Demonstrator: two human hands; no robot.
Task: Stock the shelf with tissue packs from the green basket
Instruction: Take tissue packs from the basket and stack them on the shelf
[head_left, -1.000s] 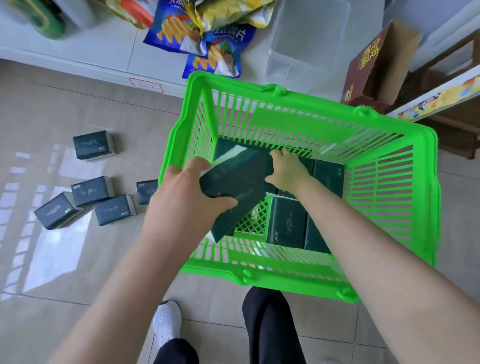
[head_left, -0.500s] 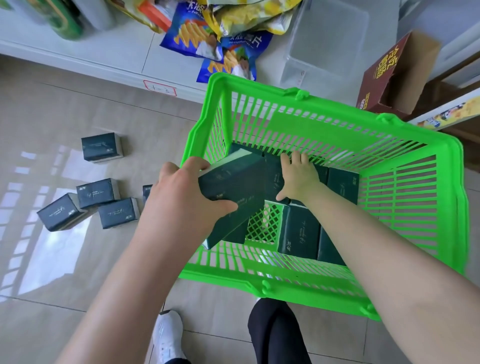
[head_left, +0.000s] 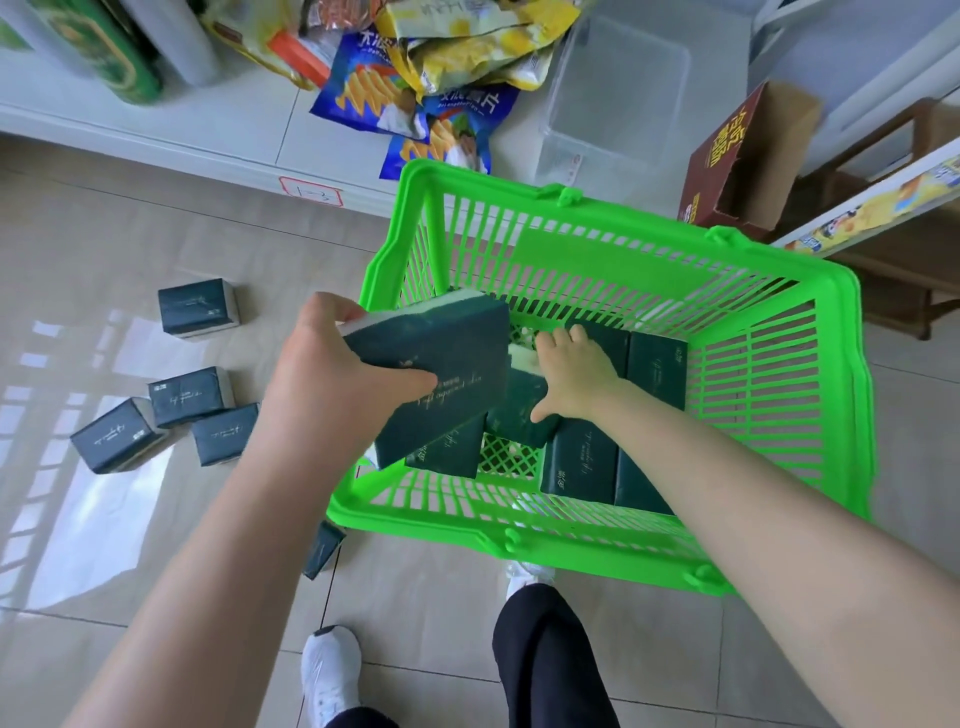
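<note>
A green basket (head_left: 779, 415) stands on the tiled floor in front of the low white shelf (head_left: 208, 130). My left hand (head_left: 337, 384) grips dark green tissue packs (head_left: 441, 379) over the basket's left side. Inside the basket my right hand (head_left: 571, 379) curls its fingers round another tilted tissue pack (head_left: 519, 410). More packs (head_left: 582, 462) lie flat on the basket's bottom, partly hidden by my right forearm.
Several loose tissue packs (head_left: 189, 397) lie on the floor to the left, one (head_left: 322, 548) beside the basket's near corner. Snack bags (head_left: 415, 98), a clear plastic bin (head_left: 613, 98) and a brown carton (head_left: 737, 161) sit on the shelf. My shoe (head_left: 330, 675) and leg are below.
My left hand has lifted its packs a little higher. My right hand has closed on a pack in the basket and tipped it up.
</note>
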